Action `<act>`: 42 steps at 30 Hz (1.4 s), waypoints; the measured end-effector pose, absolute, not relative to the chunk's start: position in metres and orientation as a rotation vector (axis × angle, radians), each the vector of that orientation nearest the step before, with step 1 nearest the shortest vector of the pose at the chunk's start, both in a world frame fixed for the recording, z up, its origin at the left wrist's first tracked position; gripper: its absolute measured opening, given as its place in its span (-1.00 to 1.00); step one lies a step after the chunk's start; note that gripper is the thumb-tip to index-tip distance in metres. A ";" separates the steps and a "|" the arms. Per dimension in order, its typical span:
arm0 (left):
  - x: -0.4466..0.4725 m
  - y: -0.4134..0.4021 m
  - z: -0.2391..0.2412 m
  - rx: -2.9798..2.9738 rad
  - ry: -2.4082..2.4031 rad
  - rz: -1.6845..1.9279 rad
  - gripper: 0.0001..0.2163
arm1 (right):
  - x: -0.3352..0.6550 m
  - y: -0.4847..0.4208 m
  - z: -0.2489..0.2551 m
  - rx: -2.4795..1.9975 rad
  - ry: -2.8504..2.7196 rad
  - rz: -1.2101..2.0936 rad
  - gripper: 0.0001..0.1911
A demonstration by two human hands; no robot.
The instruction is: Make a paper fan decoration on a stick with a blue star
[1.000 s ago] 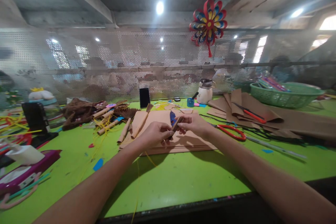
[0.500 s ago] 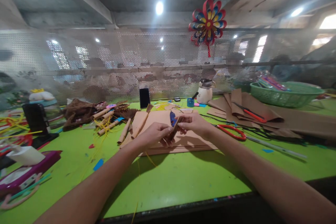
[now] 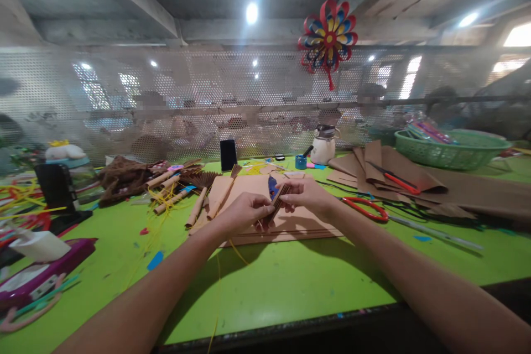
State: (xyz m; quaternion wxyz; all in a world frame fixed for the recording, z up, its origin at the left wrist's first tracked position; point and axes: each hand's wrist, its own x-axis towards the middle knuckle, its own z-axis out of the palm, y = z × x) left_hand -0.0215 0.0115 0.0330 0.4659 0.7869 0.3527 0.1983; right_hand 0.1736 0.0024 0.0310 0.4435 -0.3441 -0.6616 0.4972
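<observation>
Pinches folded brown paper (image 3: 277,204) above the cardboard stack (image 3: 309,228), with left hand (image 3: 249,211) near its lower end and right hand (image 3: 307,194) near its upper, fingers closed down to the paper's thickness. Looks already creased into narrow folds; cannot tell how many remain. Has open green table (image 3: 286,282) toward the near edge, less room toward paper rolls (image 3: 196,207) at left and scissors (image 3: 389,216) at right.
</observation>
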 end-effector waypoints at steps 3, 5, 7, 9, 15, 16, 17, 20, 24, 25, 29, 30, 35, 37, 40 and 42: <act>-0.020 0.010 0.035 1.951 0.844 0.507 -0.71 | 0.174 0.004 0.029 -0.826 -1.608 1.259 -0.61; -0.020 0.010 0.036 1.991 0.824 0.547 -0.71 | 0.175 0.005 0.028 -0.803 -1.587 1.281 -0.68; -0.019 0.010 0.037 2.052 0.834 0.596 -0.71 | 0.176 0.007 0.026 -0.779 -1.570 1.306 -0.75; -0.019 0.010 0.037 2.143 0.875 0.636 -0.70 | 0.177 0.008 0.024 -0.768 -1.553 1.332 -0.77; -0.016 0.007 0.039 2.448 1.019 0.691 -0.64 | 0.171 0.005 0.024 -0.798 -1.481 1.404 -0.69; -0.016 0.006 0.039 2.481 1.036 0.700 -0.64 | 0.169 0.004 0.024 -0.800 -1.468 1.422 -0.67; -0.016 0.006 0.039 2.505 1.051 0.711 -0.63 | 0.169 0.004 0.023 -0.800 -1.460 1.442 -0.67; -0.017 0.006 0.037 2.528 1.084 0.745 -0.63 | 0.169 0.005 0.021 -0.801 -1.462 1.479 -0.70; -0.019 0.007 0.034 2.522 1.103 0.798 -0.65 | 0.170 0.005 0.020 -0.823 -1.479 1.458 -0.73; -0.019 0.006 0.034 2.526 1.099 0.795 -0.65 | 0.169 0.005 0.020 -0.823 -1.480 1.448 -0.75; -0.019 0.002 0.037 2.563 1.077 0.726 -0.68 | 0.164 0.003 0.020 -0.825 -1.482 1.423 -0.79; -0.019 0.000 0.038 2.569 1.075 0.717 -0.69 | 0.163 0.003 0.020 -0.823 -1.480 1.427 -0.79; -0.017 -0.001 0.037 2.570 1.109 0.733 -0.68 | 0.159 0.003 0.015 -0.785 -1.481 1.441 -0.75; -0.019 0.002 0.034 2.588 1.150 0.769 -0.71 | 0.159 0.003 0.013 -0.785 -1.481 1.419 -0.73; -0.022 0.010 0.031 2.585 1.190 0.831 -0.74 | 0.159 0.003 0.012 -0.795 -1.466 1.404 -0.72; -0.023 0.015 0.031 2.549 1.187 0.881 -0.75 | 0.159 0.003 0.012 -0.786 -1.455 1.409 -0.72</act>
